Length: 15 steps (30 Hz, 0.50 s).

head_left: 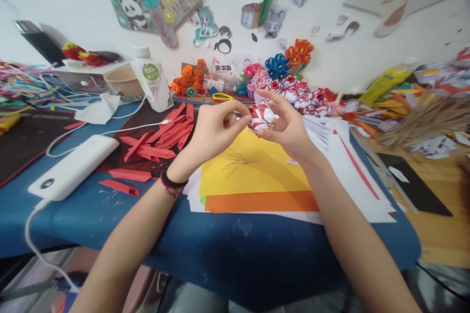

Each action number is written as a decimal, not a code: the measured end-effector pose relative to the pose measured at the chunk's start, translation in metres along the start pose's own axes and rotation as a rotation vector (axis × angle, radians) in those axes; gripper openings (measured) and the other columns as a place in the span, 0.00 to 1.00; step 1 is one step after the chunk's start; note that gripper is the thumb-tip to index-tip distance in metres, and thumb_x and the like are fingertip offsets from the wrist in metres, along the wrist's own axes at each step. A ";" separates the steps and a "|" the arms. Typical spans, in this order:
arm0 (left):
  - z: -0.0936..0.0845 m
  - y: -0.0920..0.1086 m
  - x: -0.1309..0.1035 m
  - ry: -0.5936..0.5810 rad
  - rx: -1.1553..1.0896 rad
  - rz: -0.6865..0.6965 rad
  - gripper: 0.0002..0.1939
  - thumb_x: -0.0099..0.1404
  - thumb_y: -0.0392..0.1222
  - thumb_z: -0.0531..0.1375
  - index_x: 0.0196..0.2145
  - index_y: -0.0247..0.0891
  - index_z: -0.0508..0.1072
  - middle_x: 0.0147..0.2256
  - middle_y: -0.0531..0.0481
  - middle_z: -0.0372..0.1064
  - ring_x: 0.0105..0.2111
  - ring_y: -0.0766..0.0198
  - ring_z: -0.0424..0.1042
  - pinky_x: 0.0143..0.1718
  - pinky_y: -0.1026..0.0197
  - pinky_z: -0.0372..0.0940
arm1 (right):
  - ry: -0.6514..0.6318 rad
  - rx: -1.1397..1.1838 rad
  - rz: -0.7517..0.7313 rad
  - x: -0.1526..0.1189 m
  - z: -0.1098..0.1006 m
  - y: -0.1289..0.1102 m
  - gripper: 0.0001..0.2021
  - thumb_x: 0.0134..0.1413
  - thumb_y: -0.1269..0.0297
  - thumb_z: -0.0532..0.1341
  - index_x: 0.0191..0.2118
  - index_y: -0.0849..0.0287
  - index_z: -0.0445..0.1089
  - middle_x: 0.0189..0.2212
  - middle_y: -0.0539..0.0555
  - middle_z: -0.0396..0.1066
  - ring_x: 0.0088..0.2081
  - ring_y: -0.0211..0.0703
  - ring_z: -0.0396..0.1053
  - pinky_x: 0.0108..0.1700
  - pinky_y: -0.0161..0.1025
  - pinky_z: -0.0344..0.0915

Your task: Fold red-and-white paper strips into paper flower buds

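Held up above the desk (235, 242), one red-and-white paper flower (262, 117) sits between the two hands. The left hand (220, 126) has its thumb and forefinger drawn together at the flower's left edge; just what they pinch there is too small to tell. The right hand (284, 127) cups the flower's right side, thumb low against it, the other fingers arched above and behind.

Below the fingers, an orange sheet (260, 202) pokes out nearest, beneath a yellow sheet (264, 178) that bears a loose cluster of thin wires (238, 160). Left of the left fingers, two folded red paper strips (130, 174) lie apart from a larger pile (171, 134) that overlaps too much to count. Farther left is one white power bank (73, 166).

Beyond the left fingers stand one capped white bottle (151, 83) and one paper bowl (125, 80); the contents of both are hidden. One pair of yellow-handled scissors (222, 97) lies just past the left fingers, with a clear bottle (220, 83) on its side behind. Past the right fingers, more red-and-white flowers (299, 95) crowd uncountably, backed by one blue bunch (277, 66) and one orange bunch (299, 53).
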<state>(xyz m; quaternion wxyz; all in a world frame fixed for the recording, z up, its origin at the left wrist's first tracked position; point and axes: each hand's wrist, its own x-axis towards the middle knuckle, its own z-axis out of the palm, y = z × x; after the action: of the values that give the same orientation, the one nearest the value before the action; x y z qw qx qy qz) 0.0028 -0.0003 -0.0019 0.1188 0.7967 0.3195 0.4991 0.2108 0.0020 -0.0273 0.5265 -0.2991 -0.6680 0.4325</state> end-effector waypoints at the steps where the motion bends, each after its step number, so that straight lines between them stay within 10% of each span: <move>1: 0.000 0.000 0.000 0.000 -0.006 0.002 0.04 0.67 0.38 0.64 0.33 0.37 0.76 0.16 0.60 0.61 0.18 0.72 0.58 0.24 0.65 0.54 | -0.001 0.000 -0.002 0.000 0.000 0.000 0.42 0.42 0.48 0.78 0.64 0.43 0.67 0.55 0.53 0.72 0.50 0.53 0.76 0.49 0.48 0.78; 15: 0.001 -0.003 0.000 -0.015 -0.022 -0.005 0.04 0.67 0.39 0.65 0.33 0.38 0.77 0.17 0.59 0.61 0.18 0.72 0.59 0.23 0.65 0.52 | 0.012 -0.047 -0.008 0.001 -0.002 0.003 0.38 0.43 0.47 0.78 0.61 0.47 0.71 0.62 0.54 0.69 0.52 0.55 0.76 0.46 0.48 0.80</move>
<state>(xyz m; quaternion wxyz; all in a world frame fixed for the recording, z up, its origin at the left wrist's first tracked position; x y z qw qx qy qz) 0.0022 0.0023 -0.0036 0.1311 0.7984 0.3149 0.4961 0.2121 0.0047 -0.0297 0.5249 -0.3113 -0.6761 0.4128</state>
